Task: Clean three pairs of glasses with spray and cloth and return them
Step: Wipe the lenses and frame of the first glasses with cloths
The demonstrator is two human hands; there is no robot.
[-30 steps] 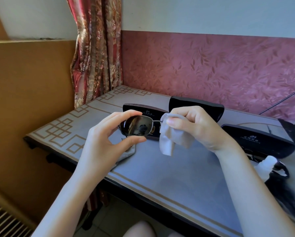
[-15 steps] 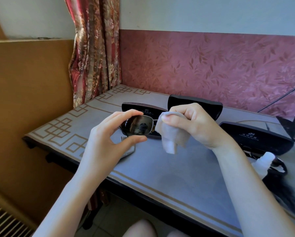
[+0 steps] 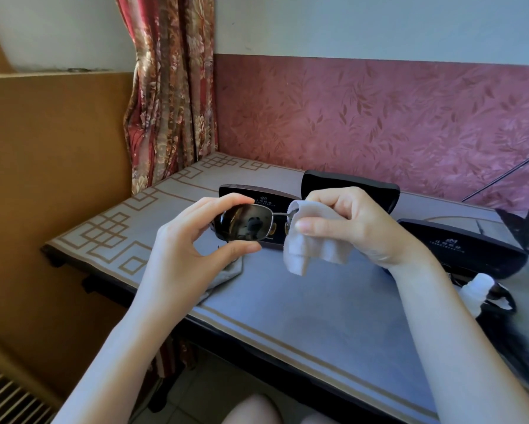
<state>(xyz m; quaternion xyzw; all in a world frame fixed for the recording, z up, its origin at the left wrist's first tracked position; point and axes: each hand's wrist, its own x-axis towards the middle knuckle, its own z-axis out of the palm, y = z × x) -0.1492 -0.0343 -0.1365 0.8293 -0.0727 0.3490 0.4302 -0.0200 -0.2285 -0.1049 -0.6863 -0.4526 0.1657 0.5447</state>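
2 cases: logo txt illegible; L hand pinches sunglasses.

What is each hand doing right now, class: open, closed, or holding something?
Left hand: holding the sunglasses, pinched at one lens.
Right hand: holding the cloth, wrapped over the frame's other side.

The table, under a grey cover with a tan fret border, carries three black glasses holders: a left case, a back case and a right case. A crumpled grey cloth lies before the left case, and a white spray bottle just before the right case.
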